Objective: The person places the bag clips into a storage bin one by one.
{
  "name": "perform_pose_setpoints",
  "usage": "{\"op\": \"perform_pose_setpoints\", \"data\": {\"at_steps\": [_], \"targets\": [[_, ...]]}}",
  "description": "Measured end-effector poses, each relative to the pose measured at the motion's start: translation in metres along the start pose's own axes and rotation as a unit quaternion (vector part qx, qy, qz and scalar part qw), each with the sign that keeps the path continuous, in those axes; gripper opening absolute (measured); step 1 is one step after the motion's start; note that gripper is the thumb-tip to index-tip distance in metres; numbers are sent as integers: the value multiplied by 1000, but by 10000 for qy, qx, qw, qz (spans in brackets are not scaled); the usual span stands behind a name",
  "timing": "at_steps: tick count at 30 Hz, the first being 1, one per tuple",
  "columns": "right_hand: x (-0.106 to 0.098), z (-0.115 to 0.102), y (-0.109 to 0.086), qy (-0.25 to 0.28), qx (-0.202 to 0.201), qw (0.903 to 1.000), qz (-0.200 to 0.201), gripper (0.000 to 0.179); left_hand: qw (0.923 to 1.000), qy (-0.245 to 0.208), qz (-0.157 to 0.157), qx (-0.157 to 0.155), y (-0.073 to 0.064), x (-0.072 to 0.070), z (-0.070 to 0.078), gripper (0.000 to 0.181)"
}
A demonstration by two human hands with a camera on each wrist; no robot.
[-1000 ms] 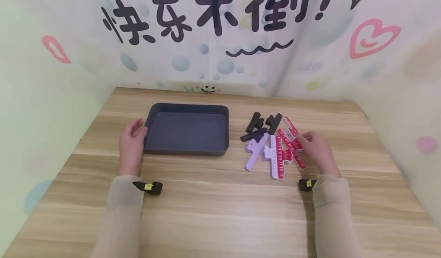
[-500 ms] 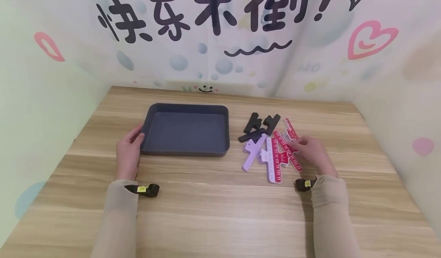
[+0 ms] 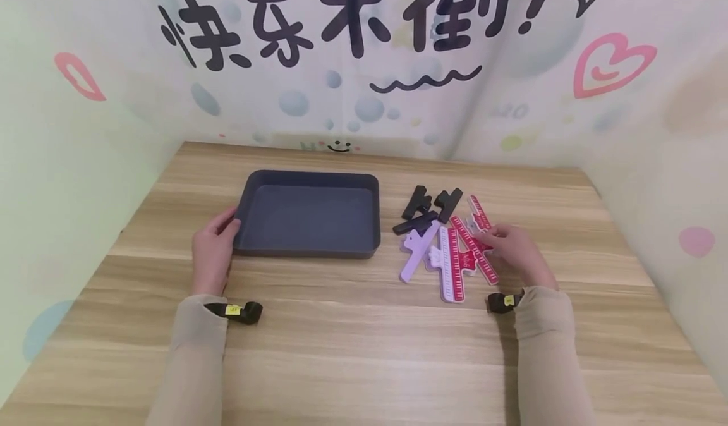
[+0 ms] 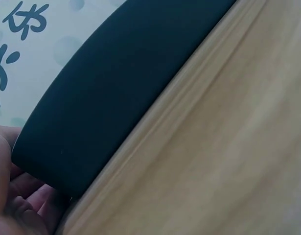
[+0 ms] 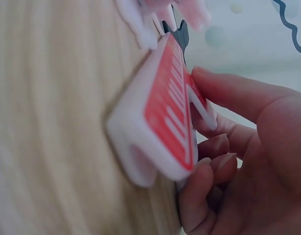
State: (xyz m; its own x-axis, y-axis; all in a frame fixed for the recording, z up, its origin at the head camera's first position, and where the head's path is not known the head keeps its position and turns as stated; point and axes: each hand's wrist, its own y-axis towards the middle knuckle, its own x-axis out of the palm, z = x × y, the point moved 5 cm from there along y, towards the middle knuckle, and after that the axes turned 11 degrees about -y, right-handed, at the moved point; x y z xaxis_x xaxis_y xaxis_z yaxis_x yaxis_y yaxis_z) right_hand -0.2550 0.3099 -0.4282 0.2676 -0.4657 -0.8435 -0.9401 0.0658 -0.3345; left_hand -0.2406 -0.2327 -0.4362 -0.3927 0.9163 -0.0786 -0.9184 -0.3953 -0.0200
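Observation:
My left hand (image 3: 210,252) grips the left side of a dark grey rectangular tray (image 3: 307,253). In the left wrist view, the thumb and curled fingers meet the corner of the tray (image 4: 101,93). My right hand (image 3: 520,255) pinches the handle of a red-and-white clip (image 3: 485,264) with a piano-key pattern, which lies slanted on the table. The right wrist view has the thumb on the red handle of this clip (image 5: 165,112), with fingers at its other side. Behind it lies another red clip (image 3: 479,207); to its left sits a red clip (image 3: 455,274) beside a white clip (image 3: 448,274).
A purple clip (image 3: 416,258) and three black clips (image 3: 449,205) lie between the tray and the red ones. All rest on a wooden table (image 3: 364,350). A printed cloth (image 3: 341,110) hangs behind the table's far edge.
My left hand has come to grip the tray's side, and the tray has shifted very slightly right. My right hand has moved left and down onto the slanted red clip's handle.

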Motion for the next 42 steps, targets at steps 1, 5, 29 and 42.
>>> {"op": "perform_pose_setpoints", "data": {"at_steps": [1, 5, 29, 42], "targets": [[-1, 0, 0, -3, 7, 10000, -16, 50, 10000, 1, 0, -21, 0, 1, 0, 38], [-3, 1, 1, 108, 18, 9999, -25, 52, 10000, 55, 44, -62, 1, 2, -1, 37], [-3, 12, -4, 1467, 233, 9889, -49, 60, 9982, 579, -128, 132, 2, -3, -1, 39], [-8, 19, -2, 2346, 2, 9710, 460, 55, 9990, 307, -162, 271, 8, 3, -1, 35]]}}
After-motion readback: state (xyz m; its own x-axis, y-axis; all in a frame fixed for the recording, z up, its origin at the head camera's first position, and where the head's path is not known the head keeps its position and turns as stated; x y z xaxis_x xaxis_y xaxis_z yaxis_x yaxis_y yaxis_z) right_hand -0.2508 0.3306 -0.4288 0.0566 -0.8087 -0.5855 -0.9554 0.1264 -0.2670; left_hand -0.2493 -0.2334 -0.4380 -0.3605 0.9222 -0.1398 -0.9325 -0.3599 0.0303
